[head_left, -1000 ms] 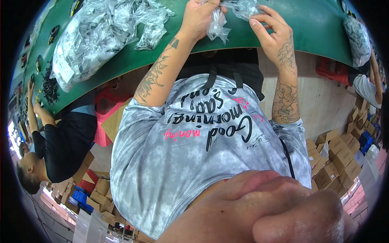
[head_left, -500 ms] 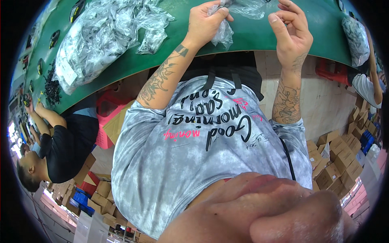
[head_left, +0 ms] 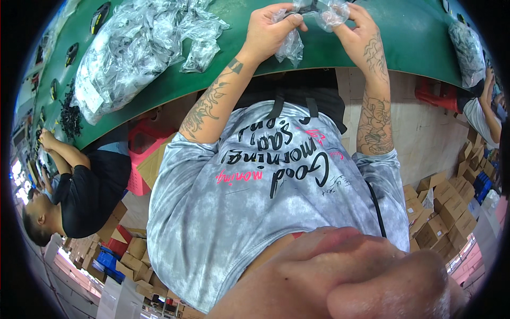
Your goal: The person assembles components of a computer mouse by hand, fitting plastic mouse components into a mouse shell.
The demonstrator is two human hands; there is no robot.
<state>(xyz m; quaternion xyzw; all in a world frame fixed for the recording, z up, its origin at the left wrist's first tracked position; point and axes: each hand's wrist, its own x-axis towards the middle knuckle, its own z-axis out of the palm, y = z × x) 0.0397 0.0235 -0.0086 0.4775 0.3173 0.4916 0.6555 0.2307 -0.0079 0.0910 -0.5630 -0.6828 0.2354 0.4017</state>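
Note:
Over the front part of the green table, my left hand (head_left: 272, 31) pinches a clear plastic bag (head_left: 290, 49), whose loose end hangs below the fingers. My right hand (head_left: 360, 33) has its thumb and fingers closed on the other side of the crinkled plastic. Between the two hands, at the top edge of the picture, a small dark piece (head_left: 309, 7) shows in or behind the bag; its kind cannot be made out. To the left of my left hand lies a large heap of clear plastic bags (head_left: 127, 58) with dark contents.
The green table (head_left: 234, 69) curves across the top. Black-and-yellow devices (head_left: 100, 17) and a pile of small black parts (head_left: 70, 114) lie at left. A co-worker in a dark shirt (head_left: 98, 191) sits there. Another filled bag (head_left: 466, 53) stands at right, with cardboard boxes (head_left: 446, 207) behind me.
My right hand has moved left and closed on the plastic; its fingers were apart from the bag before. My left hand stays nearly in place, still pinching it.

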